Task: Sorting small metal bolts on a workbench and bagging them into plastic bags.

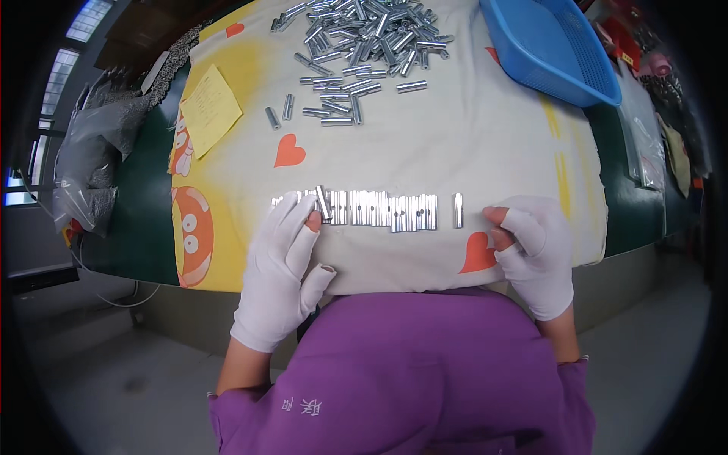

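Observation:
A row of short shiny metal tubes (371, 208) lies side by side on the cloth in front of me; some show a small dark hole in the side. My left hand (274, 265), in a white glove with some fingertips bare, rests its outstretched fingers over the row's left end, thumb apart. Against its fingertips one metal tube (324, 205) lies tilted across the row. My right hand (537, 254), gloved likewise, hovers or rests right of the row with fingers bent and tips apart, nothing visible between them. Nearest to it is a single metal tube (458, 211), apart from the row.
A heap of loose metal tubes (371, 38) spreads at the far middle, with several strays nearer. At far right stands a blue plastic basket (561, 83). A yellow paper (212, 111) lies at left. Clear plastic bags (98, 159) sit beyond the cloth's left edge.

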`<act>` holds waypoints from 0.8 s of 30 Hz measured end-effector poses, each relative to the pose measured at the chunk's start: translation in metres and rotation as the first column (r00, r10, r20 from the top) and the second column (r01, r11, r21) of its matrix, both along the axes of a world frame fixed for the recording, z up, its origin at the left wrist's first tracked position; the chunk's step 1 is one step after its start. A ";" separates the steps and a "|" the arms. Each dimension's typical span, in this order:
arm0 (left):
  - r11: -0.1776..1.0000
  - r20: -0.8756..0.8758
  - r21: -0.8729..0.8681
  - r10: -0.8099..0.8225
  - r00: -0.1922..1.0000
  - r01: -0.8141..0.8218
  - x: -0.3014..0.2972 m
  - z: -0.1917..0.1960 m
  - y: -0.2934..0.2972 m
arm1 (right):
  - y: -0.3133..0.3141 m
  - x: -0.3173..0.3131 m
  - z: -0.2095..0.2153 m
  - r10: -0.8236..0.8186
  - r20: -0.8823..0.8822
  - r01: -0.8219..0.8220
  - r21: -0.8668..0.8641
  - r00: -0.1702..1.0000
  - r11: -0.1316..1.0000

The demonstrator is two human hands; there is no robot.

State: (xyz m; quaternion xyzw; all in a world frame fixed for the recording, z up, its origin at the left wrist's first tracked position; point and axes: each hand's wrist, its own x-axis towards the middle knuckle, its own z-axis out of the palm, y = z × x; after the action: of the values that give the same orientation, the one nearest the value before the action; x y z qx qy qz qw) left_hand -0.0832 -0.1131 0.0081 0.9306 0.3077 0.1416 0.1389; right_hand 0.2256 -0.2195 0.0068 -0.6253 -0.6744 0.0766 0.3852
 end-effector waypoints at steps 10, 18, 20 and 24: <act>0.999 0.092 -0.031 0.008 0.996 -0.005 0.043 0.004 0.027 | 0.021 -0.023 0.022 0.124 0.119 -0.109 -0.122 0.985 0.987; 0.978 0.217 -0.165 0.161 0.963 -0.126 0.030 0.010 0.041 | 0.013 -0.019 0.011 0.111 -0.009 -0.110 -0.258 0.994 0.960; 0.964 0.123 -0.156 0.237 0.964 -0.217 0.013 0.016 0.049 | 0.010 -0.013 0.012 0.059 -0.062 -0.072 -0.238 0.996 0.969; 0.978 0.120 0.006 0.208 0.971 -0.210 -0.035 0.003 0.050 | 0.017 -0.007 0.005 0.089 -0.038 -0.094 -0.184 0.995 0.978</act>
State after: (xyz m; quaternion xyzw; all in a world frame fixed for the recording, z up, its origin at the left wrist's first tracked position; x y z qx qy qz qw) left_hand -0.1180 -0.0631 0.0109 0.8843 0.3936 0.2134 0.1324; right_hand 0.2183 -0.2020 0.0121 -0.6256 -0.6865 0.1661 0.3311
